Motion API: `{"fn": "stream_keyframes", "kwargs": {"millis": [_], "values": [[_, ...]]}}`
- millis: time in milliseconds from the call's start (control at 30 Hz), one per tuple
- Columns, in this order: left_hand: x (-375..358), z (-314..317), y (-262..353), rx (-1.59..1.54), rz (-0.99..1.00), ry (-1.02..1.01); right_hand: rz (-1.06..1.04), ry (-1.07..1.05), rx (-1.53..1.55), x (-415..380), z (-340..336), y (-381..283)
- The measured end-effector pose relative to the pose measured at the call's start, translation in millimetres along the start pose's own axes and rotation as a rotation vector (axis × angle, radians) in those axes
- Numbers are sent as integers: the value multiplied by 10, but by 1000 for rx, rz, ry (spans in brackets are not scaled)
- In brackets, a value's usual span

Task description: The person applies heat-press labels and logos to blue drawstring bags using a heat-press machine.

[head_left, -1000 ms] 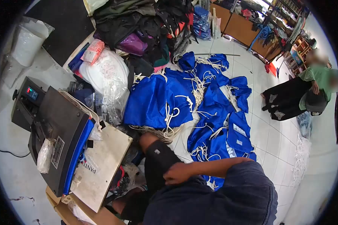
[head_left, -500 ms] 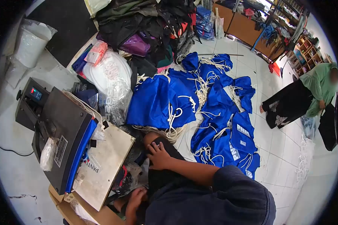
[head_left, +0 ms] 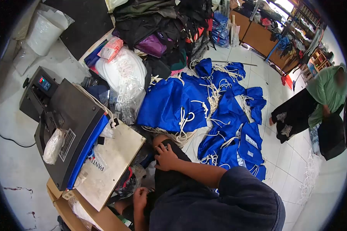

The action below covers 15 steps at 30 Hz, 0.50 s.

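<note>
My right hand (head_left: 166,157) rests on my raised knee with its fingers spread, holding nothing. Lower down, my left hand (head_left: 140,197) is near my other leg, its fingers curled closed and no object visible in them. To the left stands a heat press (head_left: 71,134) with a lit display, its dark upper plate tilted. Blue fabric (head_left: 89,152) hangs along that plate's edge. Beside it is a pale board (head_left: 115,154) with printed lettering. Blue drawstring bags (head_left: 164,106) with white cords lie beyond my knee.
Dark clothes (head_left: 142,23) and a plastic-wrapped white bundle (head_left: 123,73) are piled behind the press. A cardboard box (head_left: 59,200) sits below the board. At the right a person in a green head covering (head_left: 327,86) stands near a black item (head_left: 331,134). White cords (head_left: 310,179) lie nearby.
The view has shifted and turned slightly, so the press appears higher and farther right. My right hand stays on my knee, and my left hand stays low by my leg.
</note>
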State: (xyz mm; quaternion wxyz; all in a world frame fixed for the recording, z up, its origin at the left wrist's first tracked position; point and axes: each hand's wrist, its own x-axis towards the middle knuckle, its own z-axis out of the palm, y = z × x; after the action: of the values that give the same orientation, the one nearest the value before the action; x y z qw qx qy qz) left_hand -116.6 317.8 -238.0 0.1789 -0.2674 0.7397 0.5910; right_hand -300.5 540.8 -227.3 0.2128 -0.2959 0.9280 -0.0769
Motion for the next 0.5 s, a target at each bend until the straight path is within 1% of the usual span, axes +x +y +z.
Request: {"fn": "stream_keyframes", "kwargs": {"millis": [33,100,133,167,200,233,267,300,333,367,400,433,500], "values": [[-111,-89,162,2,-2,-4,-1,5,7,17,20,5],[-369,-299,503,-196,-66,-80,-2,8,14,37,44,9],[-463,-412,577,-197,-69,-79,-3,57,20,39,67,6],[-535,-531,634,-223,-5,-62,-6,107,26,41,73,-3],[-594,-632,678,-250,58,-45,-8,104,25,48,76,-12],[-651,-716,709,-251,56,-43,-71,200,30,44,38,-37],[-691,-793,739,-364,128,36,-133,298,34,53,-8,-62],[-713,-855,771,-477,204,118,-136,300,33,73,-48,-136],[-728,-892,802,-479,206,120,-261,255,145,28,-271,-320],[-746,-904,828,-505,210,188,-381,205,258,-33,-500,-509],[-764,-907,851,-527,212,255,-556,397,346,-53,-722,-696],[-744,-864,909,-525,215,257,-734,597,430,-30,-997,-879],[-727,-730,999,-544,122,386,-853,676,439,17,-1639,-1213]]}}
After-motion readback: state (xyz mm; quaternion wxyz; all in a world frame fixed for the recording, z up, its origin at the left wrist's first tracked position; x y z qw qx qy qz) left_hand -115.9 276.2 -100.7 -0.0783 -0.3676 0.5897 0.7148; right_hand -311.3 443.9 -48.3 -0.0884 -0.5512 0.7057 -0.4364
